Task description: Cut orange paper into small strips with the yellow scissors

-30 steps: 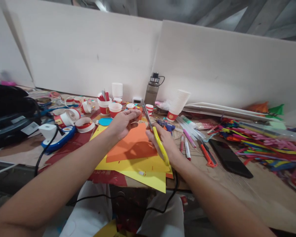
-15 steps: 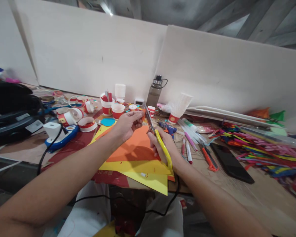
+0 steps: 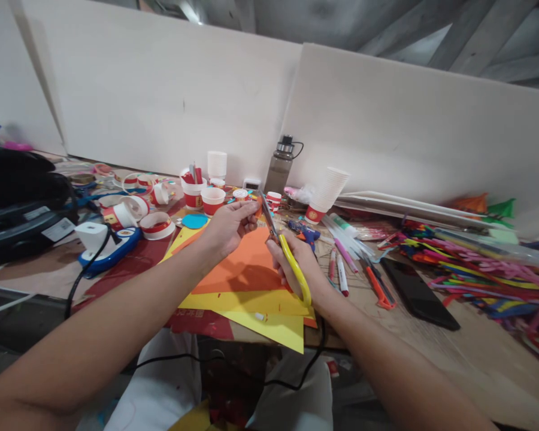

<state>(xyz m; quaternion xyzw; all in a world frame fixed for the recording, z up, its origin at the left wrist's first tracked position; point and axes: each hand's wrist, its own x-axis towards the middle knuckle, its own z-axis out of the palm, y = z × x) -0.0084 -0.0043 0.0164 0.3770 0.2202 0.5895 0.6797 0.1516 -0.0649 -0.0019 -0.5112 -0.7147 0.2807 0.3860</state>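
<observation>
Between the thumb and fingers of my left hand (image 3: 234, 227) a small piece of orange paper (image 3: 259, 208) is pinched. My right hand (image 3: 296, 260) grips yellow-handled scissors (image 3: 293, 263), their blades pointing up and away beside the orange piece. Whether the blades touch the paper I cannot tell. Below both hands lie an orange sheet (image 3: 238, 269) and yellow sheets (image 3: 278, 331), stacked near the table's front edge. A blue paper disc (image 3: 194, 221) rests at the stack's upper left corner.
Cut paper cups (image 3: 157, 226) and a blue power strip (image 3: 112, 251) are on the left. Behind stand a water bottle (image 3: 278, 167) and stacked cups (image 3: 327, 194). To the right lie a glue gun (image 3: 304, 232), markers (image 3: 342, 274), a utility knife (image 3: 379, 287), a phone (image 3: 418, 292) and pipe cleaners (image 3: 476, 263).
Both hands keep nearly the same pose around the orange piece and the scissors. The whole view has shifted slightly.
</observation>
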